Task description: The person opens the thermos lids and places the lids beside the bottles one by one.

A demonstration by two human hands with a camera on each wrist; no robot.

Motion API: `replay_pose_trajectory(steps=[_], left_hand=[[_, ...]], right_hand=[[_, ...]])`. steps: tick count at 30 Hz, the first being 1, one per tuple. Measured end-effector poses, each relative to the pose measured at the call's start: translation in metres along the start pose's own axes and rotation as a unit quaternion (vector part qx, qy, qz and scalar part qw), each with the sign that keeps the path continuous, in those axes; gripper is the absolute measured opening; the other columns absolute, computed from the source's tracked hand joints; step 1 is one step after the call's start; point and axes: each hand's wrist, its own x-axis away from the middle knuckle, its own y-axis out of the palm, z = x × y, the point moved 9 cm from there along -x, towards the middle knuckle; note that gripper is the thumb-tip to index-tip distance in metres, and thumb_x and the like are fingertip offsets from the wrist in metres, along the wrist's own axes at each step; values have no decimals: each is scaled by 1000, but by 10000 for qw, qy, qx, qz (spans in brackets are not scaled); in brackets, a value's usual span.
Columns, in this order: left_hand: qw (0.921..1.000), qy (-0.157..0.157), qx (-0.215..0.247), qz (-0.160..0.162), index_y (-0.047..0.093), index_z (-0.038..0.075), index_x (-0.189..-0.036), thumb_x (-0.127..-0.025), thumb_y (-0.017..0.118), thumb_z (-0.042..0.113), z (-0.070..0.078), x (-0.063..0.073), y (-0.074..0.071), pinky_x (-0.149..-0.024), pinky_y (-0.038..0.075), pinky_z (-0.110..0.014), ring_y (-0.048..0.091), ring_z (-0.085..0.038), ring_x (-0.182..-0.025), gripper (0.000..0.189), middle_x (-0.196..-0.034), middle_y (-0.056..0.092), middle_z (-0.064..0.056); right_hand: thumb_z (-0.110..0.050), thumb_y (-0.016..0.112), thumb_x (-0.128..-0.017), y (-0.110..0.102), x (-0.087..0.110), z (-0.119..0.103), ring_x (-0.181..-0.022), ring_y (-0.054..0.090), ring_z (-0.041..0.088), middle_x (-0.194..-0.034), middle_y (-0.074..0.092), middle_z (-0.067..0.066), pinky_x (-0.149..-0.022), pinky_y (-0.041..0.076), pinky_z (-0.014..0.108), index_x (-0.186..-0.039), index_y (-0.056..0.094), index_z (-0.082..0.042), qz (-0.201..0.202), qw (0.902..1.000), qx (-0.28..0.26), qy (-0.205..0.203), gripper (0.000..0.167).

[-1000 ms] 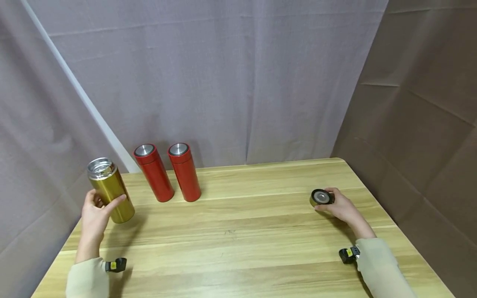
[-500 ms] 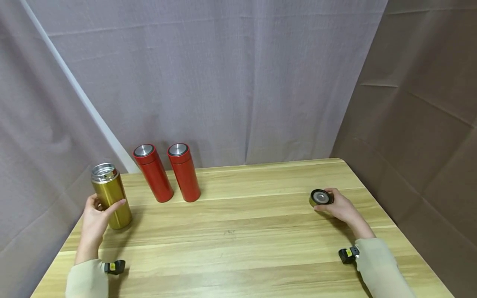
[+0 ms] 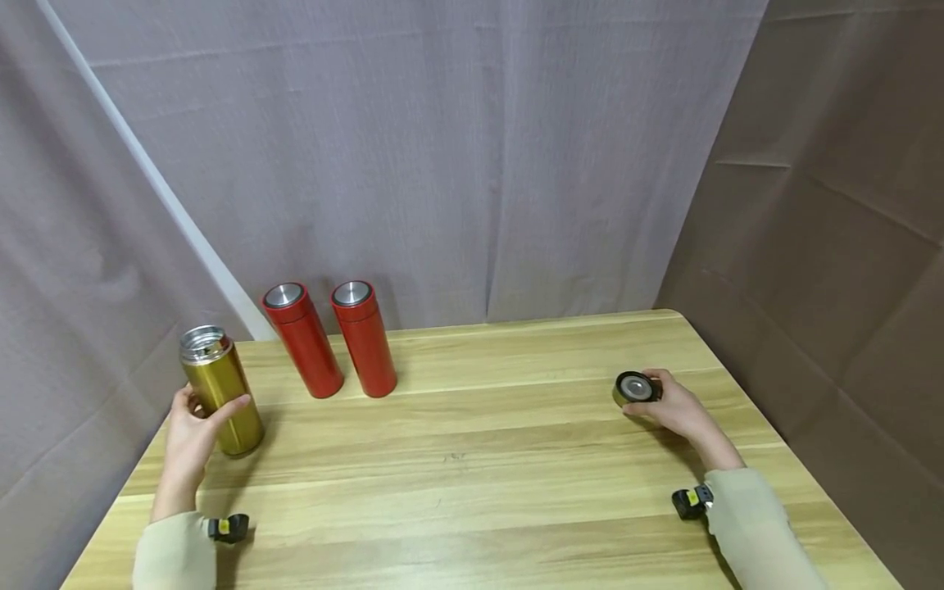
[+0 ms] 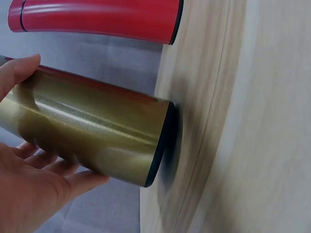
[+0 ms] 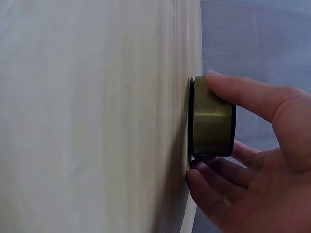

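Left hand: fingers grasp gold metal cylindrical bottle, mouth cropped in left-wrist view. Right hand: fingers pinch round gold-and-black lid, rim partly hidden.

Left grip, right grip well apart

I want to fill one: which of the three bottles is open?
The gold bottle in the left hand: its mouth is uncovered, whereas both red bottles are capped.

Pale khaki sleeves, black wrist cameras with yellow labels
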Motion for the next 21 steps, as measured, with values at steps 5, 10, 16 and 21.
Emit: replay_pose_trajectory(steps=[5, 10, 16, 21], left_hand=[[9997, -42, -126, -221, 26, 6, -144, -91, 75, 34, -4, 1, -2, -88, 40, -22, 47, -15, -113, 77, -136, 41, -8], [9988, 94, -275, -385, 25, 5, -146, -94, 71, 34, -9, 4, -8, -95, 36, -31, 44, -13, -111, 75, -133, 40, -9], [9948, 519, -413, -775, 21, 12, -150, -97, 67, 31, -10, 4, -9, -83, 37, -13, 41, -5, -109, 72, -134, 38, -9], [9935, 527, -256, -978, 11, 12, -152, -98, 66, 28, -11, 5, -8, -99, 39, -22, 41, -24, -125, 79, -146, 31, -21]], right_hand=[[-31, 79, -86, 0, 1, -1, -127, 40, 59, -139, 41, 43, -101, 33, 67, -148, 25, 11, -12, 10000, -39, 6, 92], [-31, 79, -86, -2, 2, -2, -127, 41, 58, -139, 41, 43, -101, 33, 67, -149, 25, 11, -14, 10000, -81, -4, 93], [-32, 79, -87, -2, 3, 0, -130, 36, 60, -143, 36, 45, -103, 30, 67, -152, 20, 11, -22, 10000, -63, 53, 97], [-32, 79, -87, 0, 3, 0, -130, 34, 61, -143, 34, 45, -104, 30, 67, -152, 18, 11, -74, 9999, -46, 59, 99]])
